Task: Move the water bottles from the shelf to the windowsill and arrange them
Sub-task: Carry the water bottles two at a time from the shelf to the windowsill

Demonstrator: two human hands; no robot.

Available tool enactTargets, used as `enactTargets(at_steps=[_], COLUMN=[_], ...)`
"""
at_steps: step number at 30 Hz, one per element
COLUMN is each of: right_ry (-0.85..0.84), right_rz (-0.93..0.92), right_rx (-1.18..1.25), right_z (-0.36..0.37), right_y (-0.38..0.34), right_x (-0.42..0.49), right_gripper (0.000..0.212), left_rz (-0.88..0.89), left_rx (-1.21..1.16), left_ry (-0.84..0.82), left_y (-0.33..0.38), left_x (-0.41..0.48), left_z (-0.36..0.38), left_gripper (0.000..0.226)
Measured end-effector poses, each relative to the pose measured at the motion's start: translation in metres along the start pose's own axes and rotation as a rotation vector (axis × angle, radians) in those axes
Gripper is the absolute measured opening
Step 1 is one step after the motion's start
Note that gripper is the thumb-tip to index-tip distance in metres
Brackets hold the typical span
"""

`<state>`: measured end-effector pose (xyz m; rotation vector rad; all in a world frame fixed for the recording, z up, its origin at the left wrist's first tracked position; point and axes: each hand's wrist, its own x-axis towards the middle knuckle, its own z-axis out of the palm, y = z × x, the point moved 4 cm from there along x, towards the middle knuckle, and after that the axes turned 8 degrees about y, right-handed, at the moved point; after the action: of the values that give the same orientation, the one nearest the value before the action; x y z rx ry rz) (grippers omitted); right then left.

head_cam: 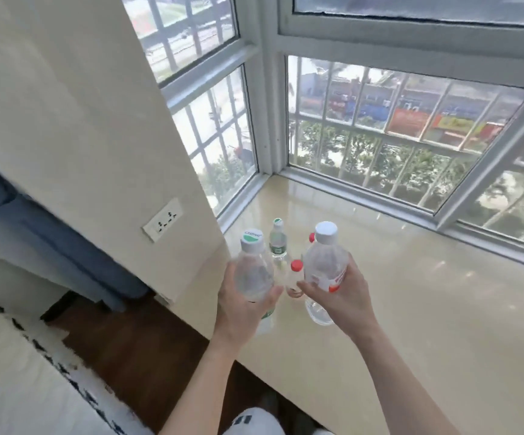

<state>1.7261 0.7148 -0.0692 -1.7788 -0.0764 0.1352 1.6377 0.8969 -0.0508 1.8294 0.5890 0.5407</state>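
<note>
The left hand (242,304) grips a green-capped bottle (253,271); the right hand (345,293) grips a white-capped bottle (325,265) — both above the windowsill (411,293).

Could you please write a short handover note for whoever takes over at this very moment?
Left grip: holds the green-and-white-capped bottle over the near edge of the windowsill.
Right grip: holds the white-capped bottle with a red label.
On the sill: green-capped bottle upright by the wall; red-capped bottle between the hands; a second red cap shows behind the right bottle.
Done: apparently three bottles placed.
Left: set both held bottles down and arrange them. The shelf is out of view.
</note>
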Motion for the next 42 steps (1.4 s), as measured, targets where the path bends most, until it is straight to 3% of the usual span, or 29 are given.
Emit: enactTargets(at_steps=[7,12,16,22,28,34,42], right_ry=[0.340,0.528,0.651,0.722,0.683,0.658,0.664], right_rz=[0.141,0.194,0.255,0.292,0.319,0.285,0.190], right_rx=[0.027,0.038,0.010,0.044,0.033,0.046,0.087], right_z=[-0.070,-0.099,-0.113,-0.119,-0.117,-0.107,-0.104], right_y=[0.037,0.056,0.084,0.149,0.247,0.322,0.366], right_x=[-0.005,-0.016,-0.022,0.003,0.039,0.083,0.125], right_gripper=[0.048,0.052,0.057,0.058,0.060,0.063,0.068], left_rz=[0.072,0.100,0.053,-0.082,-0.180,-0.143,-0.053], left_rx=[0.002,0.032,0.017,-0.008,0.036,0.081,0.027], left_ry=[-0.422,-0.549,-0.650,-0.657,-0.629,-0.596,-0.534], left_y=[0.005,-0.004,-0.017,-0.063,-0.150,-0.213,-0.243], left_x=[0.026,0.029,0.022,0.019,0.021,0.039,0.064], left_z=[0.094,0.143,0.174,0.223,0.276,0.320,0.358], left_gripper=[0.059,0.074,0.069,0.065,0.062,0.061,0.064])
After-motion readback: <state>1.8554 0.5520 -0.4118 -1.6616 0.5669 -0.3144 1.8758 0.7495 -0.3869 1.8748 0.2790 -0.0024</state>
